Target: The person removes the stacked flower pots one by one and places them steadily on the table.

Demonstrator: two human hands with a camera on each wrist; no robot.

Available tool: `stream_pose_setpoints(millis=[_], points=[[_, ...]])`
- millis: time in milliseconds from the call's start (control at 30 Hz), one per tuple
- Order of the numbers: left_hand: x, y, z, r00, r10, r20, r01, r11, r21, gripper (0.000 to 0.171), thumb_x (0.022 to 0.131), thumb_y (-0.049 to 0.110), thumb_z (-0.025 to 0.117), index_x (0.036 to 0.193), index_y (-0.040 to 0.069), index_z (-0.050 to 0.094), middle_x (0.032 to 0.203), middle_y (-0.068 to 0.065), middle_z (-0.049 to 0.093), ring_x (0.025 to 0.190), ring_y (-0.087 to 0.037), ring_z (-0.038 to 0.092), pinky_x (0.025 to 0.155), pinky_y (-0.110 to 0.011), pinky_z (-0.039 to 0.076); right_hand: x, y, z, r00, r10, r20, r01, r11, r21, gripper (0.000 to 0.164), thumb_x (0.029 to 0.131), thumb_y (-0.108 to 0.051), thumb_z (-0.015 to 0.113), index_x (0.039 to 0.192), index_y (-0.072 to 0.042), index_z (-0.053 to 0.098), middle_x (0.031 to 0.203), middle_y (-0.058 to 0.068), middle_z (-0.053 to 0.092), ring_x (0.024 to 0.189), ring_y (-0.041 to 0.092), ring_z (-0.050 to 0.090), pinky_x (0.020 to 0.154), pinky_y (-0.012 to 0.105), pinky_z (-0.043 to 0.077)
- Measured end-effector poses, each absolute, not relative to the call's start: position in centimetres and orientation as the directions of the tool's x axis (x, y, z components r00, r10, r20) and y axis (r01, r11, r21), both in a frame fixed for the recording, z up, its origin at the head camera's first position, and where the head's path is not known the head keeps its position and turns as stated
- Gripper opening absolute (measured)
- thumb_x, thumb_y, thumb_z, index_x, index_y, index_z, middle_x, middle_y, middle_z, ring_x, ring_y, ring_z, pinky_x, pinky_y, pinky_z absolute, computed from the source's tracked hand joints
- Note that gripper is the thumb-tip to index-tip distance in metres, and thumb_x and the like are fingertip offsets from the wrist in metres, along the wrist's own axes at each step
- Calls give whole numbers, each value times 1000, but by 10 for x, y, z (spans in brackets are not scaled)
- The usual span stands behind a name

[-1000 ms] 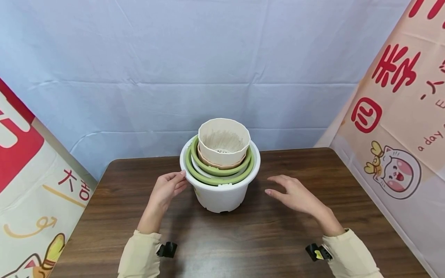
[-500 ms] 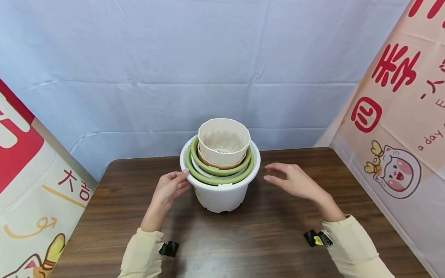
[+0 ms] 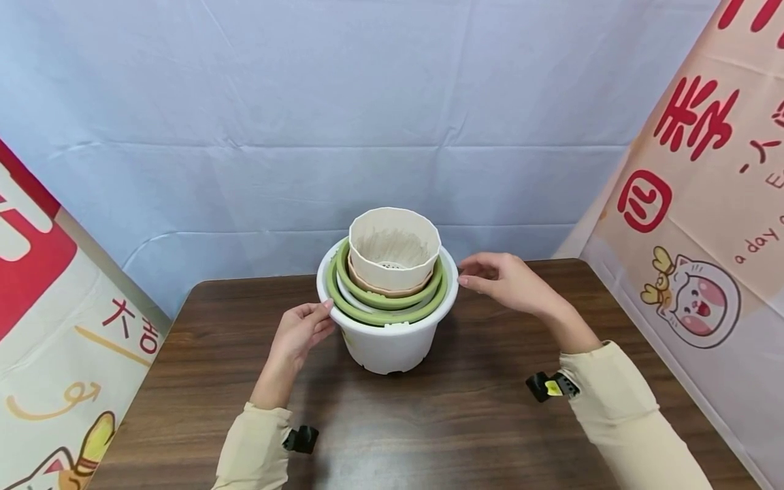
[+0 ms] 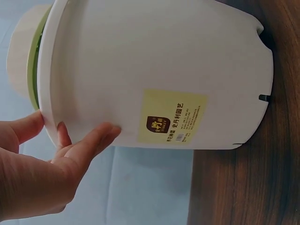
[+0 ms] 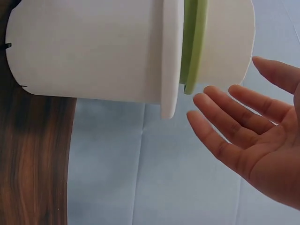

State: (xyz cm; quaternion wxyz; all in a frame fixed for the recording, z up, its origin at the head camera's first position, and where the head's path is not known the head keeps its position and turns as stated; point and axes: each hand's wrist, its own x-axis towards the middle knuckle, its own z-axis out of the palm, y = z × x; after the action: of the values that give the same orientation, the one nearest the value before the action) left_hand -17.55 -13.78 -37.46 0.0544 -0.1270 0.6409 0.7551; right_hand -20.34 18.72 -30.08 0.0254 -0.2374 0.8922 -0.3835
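Pale blue cloth (image 3: 275, 102) hangs creased behind the dark wood-grain tabletop (image 3: 392, 435), and printed banners (image 3: 686, 204) slant in from 2 sides. Towards the far edge, roughly midway along it, stands a white pot (image 3: 386, 350), upright on its notched base. Its broad mouth carries the rest: an outer green rim (image 3: 380, 318), an inner green rim (image 3: 382, 303), a peach pot (image 3: 392, 292) and, highest, a cream pot (image 3: 395, 241) with small holes in its floor. Presumably they are nested by size, each narrower than what surrounds it, so that 1 footprint serves them all; the cream pot likely rides high because the peach pot is too close in width to let it sink.

At the near left, the left hand (image 3: 298, 333) pinches the white pot's rim: its wrist view shows the thumb (image 4: 23, 129) at the lip and bent fingers (image 4: 96, 138) below, against the outer wall, with a yellow label (image 4: 173, 117) nearer the base. That overhang probably makes a handy ledge, sparing a clasp of the whole wall.

Opposite, the right hand (image 3: 505, 280) has relaxed, slightly spread fingers near the rim; its wrist view shows a gap, so it seems to hold nothing. The hands are well apart, a placement suited to steadying the pot evenly.
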Motion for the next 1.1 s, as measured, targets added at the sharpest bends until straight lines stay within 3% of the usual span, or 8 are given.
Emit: stream_pose_setpoints(millis=[133, 433, 633, 867, 1100], points=[[-175, -137, -376, -963, -88, -254, -236, -171, 957, 25, 91, 13, 57, 102, -9, 50, 83, -4, 59, 76, -9, 61, 84, -34, 50, -209, 184, -294, -901, -425, 87, -330, 543, -772, 29, 88, -12, 60, 111, 5, 58, 94, 15, 63, 76, 19, 62, 65, 30, 54], [-175, -137, -378, -963, -109, -246, -226, -165, 960, 29, 90, 14, 59, 103, -10, 51, 83, -4, 61, 77, -9, 61, 82, -32, 51, -222, 173, -279, -926, -376, 18, -190, 425, -885, 29, 88, -11, 60, 107, 10, 53, 95, 27, 59, 76, 22, 63, 68, 34, 55], [-175, -137, -378, -965, -113, -238, -218, -165, 962, 28, 90, 14, 59, 103, -11, 51, 81, -4, 61, 76, -9, 62, 84, -35, 50, -231, 164, -271, -947, -322, -15, -107, 357, -928, 26, 88, -8, 59, 102, 13, 51, 90, 26, 58, 74, 33, 64, 66, 37, 56], [-175, -136, -380, -963, -121, -241, -218, -178, 959, 25, 90, 11, 58, 101, -10, 51, 80, -3, 61, 75, -9, 62, 88, -40, 48, -240, 154, -263, -960, -270, -80, -9, 315, -949, 22, 88, -4, 57, 99, 13, 47, 82, 24, 58, 63, 24, 65, 64, 38, 56], [-174, -137, -380, -965, -120, -233, -211, -172, 962, 26, 90, 12, 58, 101, -11, 52, 81, -3, 61, 76, -8, 62, 85, -36, 50, -244, 152, -261, -954, -273, -123, 40, 290, -956, 19, 88, -2, 56, 97, 13, 46, 80, 21, 58, 62, 21, 64, 70, 39, 55]])
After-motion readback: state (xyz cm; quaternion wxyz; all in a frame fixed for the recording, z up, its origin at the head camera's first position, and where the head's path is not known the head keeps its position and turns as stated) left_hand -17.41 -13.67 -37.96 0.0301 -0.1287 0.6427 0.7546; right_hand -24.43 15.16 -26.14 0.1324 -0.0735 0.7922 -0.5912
